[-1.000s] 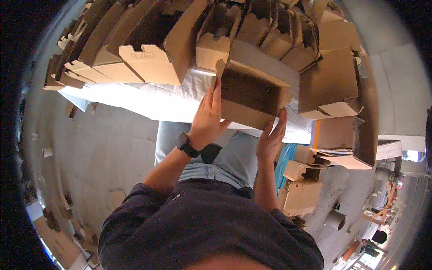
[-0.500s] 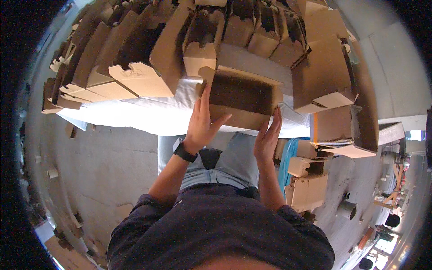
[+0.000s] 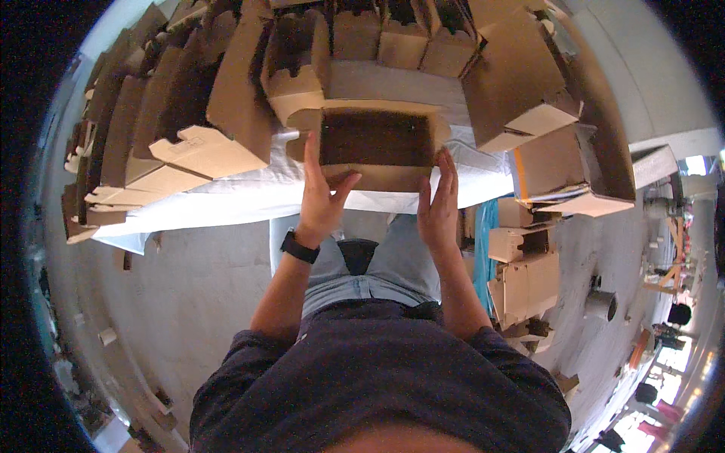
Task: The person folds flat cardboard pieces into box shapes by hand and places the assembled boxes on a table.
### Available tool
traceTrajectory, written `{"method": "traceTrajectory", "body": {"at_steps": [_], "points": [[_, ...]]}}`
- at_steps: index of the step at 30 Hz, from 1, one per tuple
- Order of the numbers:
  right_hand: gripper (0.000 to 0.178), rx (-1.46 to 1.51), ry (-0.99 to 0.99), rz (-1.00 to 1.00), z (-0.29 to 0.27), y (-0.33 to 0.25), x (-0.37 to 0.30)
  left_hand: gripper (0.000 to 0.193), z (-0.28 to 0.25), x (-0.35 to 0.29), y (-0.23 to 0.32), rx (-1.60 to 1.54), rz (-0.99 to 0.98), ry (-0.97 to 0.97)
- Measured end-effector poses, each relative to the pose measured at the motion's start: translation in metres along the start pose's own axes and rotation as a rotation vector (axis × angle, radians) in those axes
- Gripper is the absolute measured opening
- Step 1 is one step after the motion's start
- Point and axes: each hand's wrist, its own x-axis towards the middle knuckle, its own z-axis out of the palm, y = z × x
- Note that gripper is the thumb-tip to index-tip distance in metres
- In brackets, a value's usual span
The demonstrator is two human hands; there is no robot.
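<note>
Both my hands hold an open brown cardboard box (image 3: 375, 147) over the near edge of a white-covered table (image 3: 249, 189). My left hand (image 3: 321, 192) presses its left side, thumb under the front wall, a black watch on the wrist. My right hand (image 3: 438, 200) lies flat against its right side, fingers up. The box's opening faces me and its inside is dark and empty.
Rows of folded cardboard boxes (image 3: 196, 113) crowd the table to the left and along the back (image 3: 393, 34). More boxes stack at the right (image 3: 559, 151) and on the concrete floor (image 3: 521, 272). A grey bucket (image 3: 602, 304) stands further right.
The box has turned level and square to me, rising toward the table's middle. Both hands shifted with it, staying on its sides.
</note>
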Motion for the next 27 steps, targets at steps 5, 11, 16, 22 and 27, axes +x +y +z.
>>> {"method": "traceTrajectory", "body": {"at_steps": [5,11,16,22,27], "points": [[0.056,0.018,-0.095,0.009,-0.016,0.001,0.001,0.093,-0.007,0.006,-0.009,0.307,0.177,0.021],[0.049,-0.035,-0.143,-0.033,-0.044,0.017,0.008,0.093,-0.011,0.006,-0.013,0.274,0.164,0.01],[0.034,-0.326,0.182,-0.128,-0.12,0.028,0.034,0.092,-0.009,0.004,-0.014,0.056,0.027,-0.066],[0.025,-0.513,0.43,0.018,-0.245,0.119,0.112,0.09,-0.003,0.006,-0.009,0.225,0.068,-0.02],[0.037,-0.485,-0.089,0.561,-0.275,0.159,0.138,0.088,0.002,0.008,-0.005,0.258,0.087,-0.029]]}}
